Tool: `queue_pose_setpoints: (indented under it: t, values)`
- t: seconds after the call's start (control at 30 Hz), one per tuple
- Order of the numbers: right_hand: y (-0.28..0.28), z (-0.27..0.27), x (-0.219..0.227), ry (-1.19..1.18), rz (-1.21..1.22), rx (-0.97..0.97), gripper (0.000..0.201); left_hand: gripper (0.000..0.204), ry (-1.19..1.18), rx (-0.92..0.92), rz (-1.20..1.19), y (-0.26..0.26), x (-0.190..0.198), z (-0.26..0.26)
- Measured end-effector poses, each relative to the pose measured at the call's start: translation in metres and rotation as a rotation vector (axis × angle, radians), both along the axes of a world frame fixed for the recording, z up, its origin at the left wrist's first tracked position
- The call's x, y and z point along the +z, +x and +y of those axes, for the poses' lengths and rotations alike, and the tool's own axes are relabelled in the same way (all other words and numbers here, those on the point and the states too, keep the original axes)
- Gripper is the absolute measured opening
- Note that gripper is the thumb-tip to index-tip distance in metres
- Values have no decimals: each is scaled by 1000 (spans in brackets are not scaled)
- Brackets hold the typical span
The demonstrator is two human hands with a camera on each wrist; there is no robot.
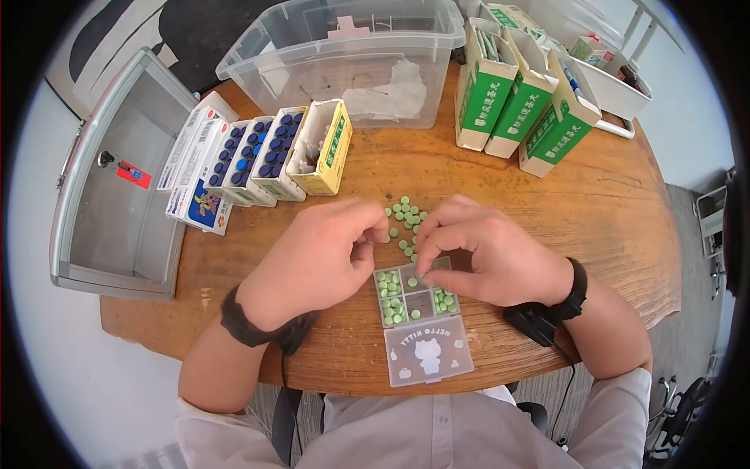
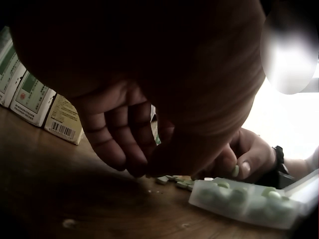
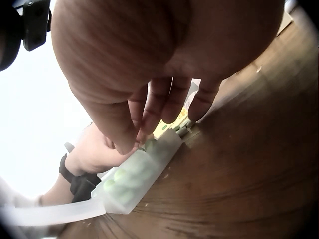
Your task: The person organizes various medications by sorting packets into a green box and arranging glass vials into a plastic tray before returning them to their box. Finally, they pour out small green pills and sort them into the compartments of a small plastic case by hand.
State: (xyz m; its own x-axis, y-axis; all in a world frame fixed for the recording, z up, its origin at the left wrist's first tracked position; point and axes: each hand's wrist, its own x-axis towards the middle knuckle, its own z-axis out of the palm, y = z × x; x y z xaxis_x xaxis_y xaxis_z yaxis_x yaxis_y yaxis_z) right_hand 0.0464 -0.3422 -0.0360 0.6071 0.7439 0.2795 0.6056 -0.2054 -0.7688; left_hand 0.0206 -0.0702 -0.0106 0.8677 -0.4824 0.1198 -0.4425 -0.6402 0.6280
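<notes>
A translucent pill box lies with its printed lid folded toward the person. Green tablets crowd its left compartments and the lower right one. The two middle compartments hold a single tablet each. Over the box's far edge, my right hand pinches a green tablet between thumb and finger. My left hand has bent fingers low by the loose tablets beyond the box; its fingertips are hidden, so I cannot tell whether they hold one.
Left on the wooden table stand a clear-fronted case, opened cartons of blue-capped vials and a yellow carton. A clear plastic bin is at the back. Green-and-white cartons stand at the right back.
</notes>
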Motion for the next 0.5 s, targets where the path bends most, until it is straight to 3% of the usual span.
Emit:
queue_pose_setpoints:
  t: [0.1,0.17,0.27,0.33,0.47,0.5]
  values:
    - [0,0,-2,7,-36,6,15,18,-67,-69,69,-11,12,-6]
    - [1,0,-2,6,-42,9,15,16,-151,-247,141,-20,20,-14]
    - [6,-4,-2,24,-42,-37,17,14,-189,-297,136,-22,15,-18]
    - [10,-9,1,-46,-42,-128,20,14,-152,-237,79,-14,11,-10]
    - [11,-11,5,-146,-36,-117,19,16,-27,-27,-125,-1,-6,-4]
    - [11,-11,6,-146,-37,-117,19,19,-10,-18,-60,-2,-6,-4]
